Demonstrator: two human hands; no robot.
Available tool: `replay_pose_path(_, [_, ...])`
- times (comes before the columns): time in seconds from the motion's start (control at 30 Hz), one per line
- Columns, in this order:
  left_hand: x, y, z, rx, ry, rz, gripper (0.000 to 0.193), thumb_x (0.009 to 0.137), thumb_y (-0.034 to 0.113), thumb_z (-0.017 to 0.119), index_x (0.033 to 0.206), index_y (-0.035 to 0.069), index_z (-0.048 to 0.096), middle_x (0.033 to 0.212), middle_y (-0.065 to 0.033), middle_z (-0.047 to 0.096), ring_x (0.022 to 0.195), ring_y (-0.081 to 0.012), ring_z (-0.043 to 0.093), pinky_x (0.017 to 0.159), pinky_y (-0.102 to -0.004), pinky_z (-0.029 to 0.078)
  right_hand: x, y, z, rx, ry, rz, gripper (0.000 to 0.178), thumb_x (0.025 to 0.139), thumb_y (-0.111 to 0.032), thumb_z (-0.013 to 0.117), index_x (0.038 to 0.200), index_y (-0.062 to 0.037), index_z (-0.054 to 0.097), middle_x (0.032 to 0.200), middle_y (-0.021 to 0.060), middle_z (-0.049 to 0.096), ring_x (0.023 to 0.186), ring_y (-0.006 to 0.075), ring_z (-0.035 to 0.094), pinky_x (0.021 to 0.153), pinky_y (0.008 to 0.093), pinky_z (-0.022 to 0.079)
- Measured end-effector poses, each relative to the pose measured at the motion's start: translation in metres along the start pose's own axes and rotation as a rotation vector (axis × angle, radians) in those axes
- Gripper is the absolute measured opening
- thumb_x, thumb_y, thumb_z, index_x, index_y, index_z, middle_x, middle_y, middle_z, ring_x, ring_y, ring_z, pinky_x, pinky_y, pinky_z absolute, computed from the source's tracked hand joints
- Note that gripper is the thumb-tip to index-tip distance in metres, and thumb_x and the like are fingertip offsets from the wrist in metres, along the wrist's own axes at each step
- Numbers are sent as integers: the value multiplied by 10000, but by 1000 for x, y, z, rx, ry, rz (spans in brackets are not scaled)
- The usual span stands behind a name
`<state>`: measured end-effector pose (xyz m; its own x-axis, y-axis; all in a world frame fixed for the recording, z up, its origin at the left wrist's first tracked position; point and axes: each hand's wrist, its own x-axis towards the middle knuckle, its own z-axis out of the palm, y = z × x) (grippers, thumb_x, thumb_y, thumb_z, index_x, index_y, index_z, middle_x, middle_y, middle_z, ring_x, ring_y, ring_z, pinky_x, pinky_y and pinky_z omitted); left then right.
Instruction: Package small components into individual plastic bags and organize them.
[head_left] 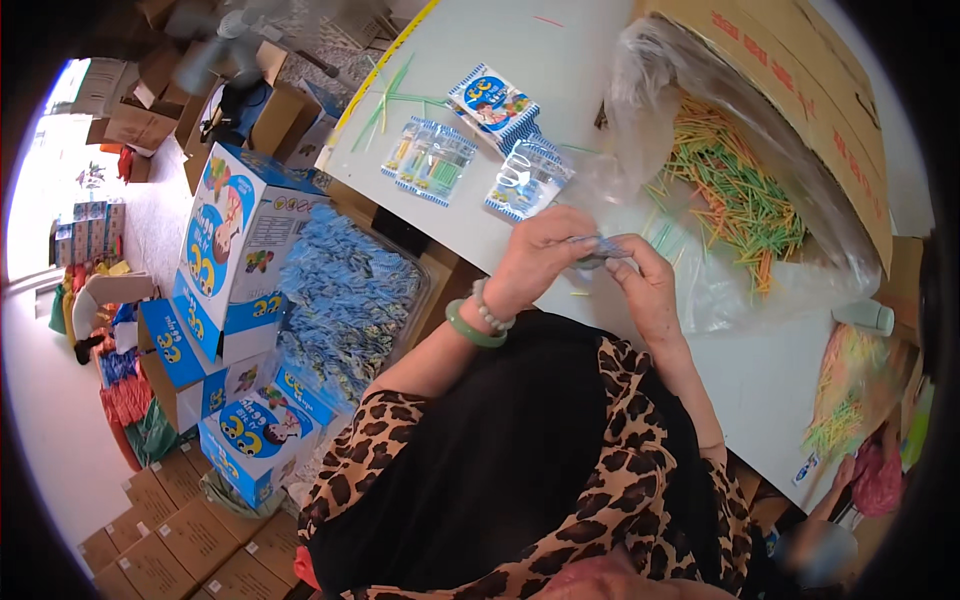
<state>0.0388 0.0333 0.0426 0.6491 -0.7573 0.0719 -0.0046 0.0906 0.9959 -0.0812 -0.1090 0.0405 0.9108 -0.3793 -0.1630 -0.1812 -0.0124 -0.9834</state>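
Note:
My left hand (541, 252), with a bead bracelet and a green bangle at the wrist, pinches one side of a small clear and blue plastic packet (592, 252). My right hand (645, 288) grips the packet's other side with thumb and fingers. Fingers hide much of the packet, so its contents cannot be made out. Just beyond my left hand lie a clear packet with blue striped ends (530, 180), a printed blue and white packet (492, 105) and some packets holding coloured sticks (432, 162). Loose thin green and orange sticks (745, 185) fill a plastic-lined carton to my right.
The carton (800, 75) lies open on the white table (765, 375), its clear liner (690, 310) spilling toward me. A tub of blue packets (345, 275) stands at my left beside stacked printed boxes (225, 250). Another bag of sticks (850, 385) and a pale green bottle (863, 317) are at right.

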Motion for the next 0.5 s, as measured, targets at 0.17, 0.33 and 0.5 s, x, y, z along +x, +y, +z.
replay_pose_path(0.17, [-7,1,-62,146,473,-197,79,822,58,651,787,12,598,701,9,506,652,-76,464,554,-262,378,7,0,7,-69,-82,-25,77,828,-8,568,893,14,605,899,33,616,875,128,568,800,250,445])
replay_pose_path(0.33, [20,-37,-134,1076,502,151,129,812,110,668,893,10,664,796,-144,575,763,-298,567,678,-357,456,9,7,3,-227,-106,42,76,827,-46,583,886,-4,606,838,62,607,815,142,576,759,272,454])
replay_pose_path(0.5, [28,-46,-123,1502,569,288,197,825,140,654,1005,62,670,919,-113,604,874,-306,574,743,-416,445,11,18,-48,-436,137,-77,95,833,-70,597,912,-18,605,862,100,616,804,224,597,724,316,469])
